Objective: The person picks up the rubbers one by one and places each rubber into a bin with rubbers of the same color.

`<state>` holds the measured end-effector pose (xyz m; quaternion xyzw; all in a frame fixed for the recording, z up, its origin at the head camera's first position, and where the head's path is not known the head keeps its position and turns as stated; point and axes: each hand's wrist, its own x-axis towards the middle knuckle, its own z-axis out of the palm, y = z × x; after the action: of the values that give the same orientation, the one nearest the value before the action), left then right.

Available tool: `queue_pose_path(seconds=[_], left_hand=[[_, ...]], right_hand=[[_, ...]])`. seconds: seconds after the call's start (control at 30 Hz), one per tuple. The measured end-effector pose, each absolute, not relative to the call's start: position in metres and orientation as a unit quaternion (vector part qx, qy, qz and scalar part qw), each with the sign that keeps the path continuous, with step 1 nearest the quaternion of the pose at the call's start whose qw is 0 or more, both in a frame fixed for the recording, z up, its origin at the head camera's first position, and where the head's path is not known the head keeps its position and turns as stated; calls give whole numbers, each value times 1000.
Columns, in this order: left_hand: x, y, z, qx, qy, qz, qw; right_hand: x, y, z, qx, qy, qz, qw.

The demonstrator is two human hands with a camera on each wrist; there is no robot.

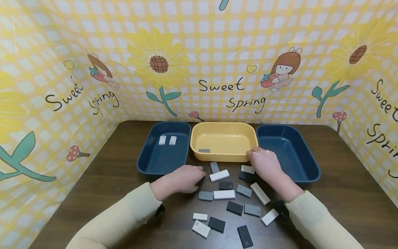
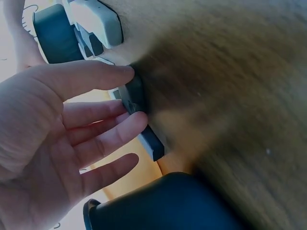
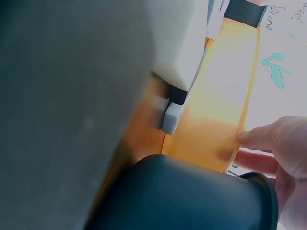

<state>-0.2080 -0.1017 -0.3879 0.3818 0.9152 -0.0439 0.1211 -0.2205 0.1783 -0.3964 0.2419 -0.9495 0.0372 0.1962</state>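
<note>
My left hand (image 1: 183,179) is low over the table, just in front of the left navy bin (image 1: 146,169). In the left wrist view its thumb and fingers are spread and loosely bent beside a dark block (image 2: 152,144); no block is clearly held. My right hand (image 1: 267,164) is at the front right corner of the yellow bin (image 1: 224,158). Its thumb meets the bin's rim in the right wrist view, while the other fingertips are hidden behind it, so anything between them cannot be seen. One grey block (image 1: 204,150) lies inside the yellow bin.
Two white blocks (image 1: 162,140) lie in the left navy bin. To the right of the yellow bin stands another navy bin (image 1: 312,173). Several white, grey and black blocks (image 1: 224,195) are scattered between my arms. A patterned cloth (image 1: 199,62) hangs behind the table.
</note>
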Motion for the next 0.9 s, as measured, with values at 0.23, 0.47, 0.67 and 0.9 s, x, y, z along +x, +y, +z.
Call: queue_pose_path(seconds=[0.23, 0.47, 0.67, 0.9], left_hand=[[-211, -100, -387, 380, 917, -40, 117], [-211, -101, -379, 381, 919, -30, 94], [-211, -97, -370, 390, 918, -21, 73], [-213, -84, -358, 420, 907, -7, 36]], right_hand=[[-220, 179, -391, 239, -952, 39, 189], [-218, 193, -373, 213, -959, 89, 165], [-213, 225, -357, 173, -967, 100, 158], [-208, 275, -351, 106, -982, 87, 131]])
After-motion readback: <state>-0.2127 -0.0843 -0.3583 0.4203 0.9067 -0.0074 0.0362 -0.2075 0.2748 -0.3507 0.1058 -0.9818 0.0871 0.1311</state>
